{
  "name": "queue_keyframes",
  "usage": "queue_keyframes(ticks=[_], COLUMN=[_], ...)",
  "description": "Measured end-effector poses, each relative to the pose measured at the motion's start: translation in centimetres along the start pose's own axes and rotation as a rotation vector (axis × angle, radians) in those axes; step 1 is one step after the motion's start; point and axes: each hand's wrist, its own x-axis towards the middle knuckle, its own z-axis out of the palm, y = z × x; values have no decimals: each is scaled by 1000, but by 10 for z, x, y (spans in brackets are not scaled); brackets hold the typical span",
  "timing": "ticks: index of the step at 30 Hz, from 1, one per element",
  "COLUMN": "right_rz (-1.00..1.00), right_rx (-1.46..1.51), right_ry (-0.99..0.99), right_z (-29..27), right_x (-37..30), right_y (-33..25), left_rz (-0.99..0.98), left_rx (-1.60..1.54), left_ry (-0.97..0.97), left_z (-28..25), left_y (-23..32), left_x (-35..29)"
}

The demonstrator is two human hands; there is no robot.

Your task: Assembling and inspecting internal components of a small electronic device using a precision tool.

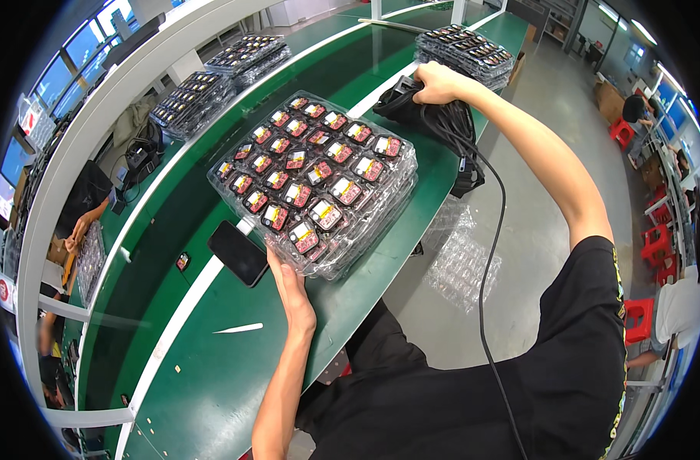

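A stack of clear plastic trays (402,180) stands on the green workbench (212,376), its top tray filled with small black devices bearing red, yellow and white faces. My left hand (292,295) rests against the near corner of the stack, fingers stretched along its side and partly hidden. At the far right edge of the bench, my right hand (436,83) is closed on a black bag (403,107), with dark cables bunched beside it. One black cable (494,253) runs from there down past my body. Next to my left hand lies a black smartphone (239,253).
More stacked trays (466,47) sit beyond my right hand, and others (193,100) across the bench. A single small device (183,261) and a white sliver (239,329) lie on the green surface. Empty clear trays (462,268) are on the floor. Other people work at the left.
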Motion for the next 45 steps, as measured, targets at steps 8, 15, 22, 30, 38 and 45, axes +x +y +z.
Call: queue_keyframes(ticks=[8, 15, 22, 30, 38, 45], right_rz=[-91, 12, -66, -83, -101, -57], right_rx=[86, 43, -111, -312, -278, -210], right_ry=[141, 102, 321, 279, 262, 261], right_z=[14, 41, 72, 102, 99, 99], right_x=[-9, -16, -36, -44, -50, -53], right_y=[14, -1, -16, -31, -45, -40], left_rz=[201, 180, 184, 379, 1109, 888], left_rx=[211, 246, 231, 441, 685, 748], left_ry=[194, 90, 77, 192, -75, -453], left_z=[15, 21, 26, 23, 40, 159], left_y=[4, 6, 5, 10, 113, 172], left_x=[-17, -28, -27, -35, 3, 142])
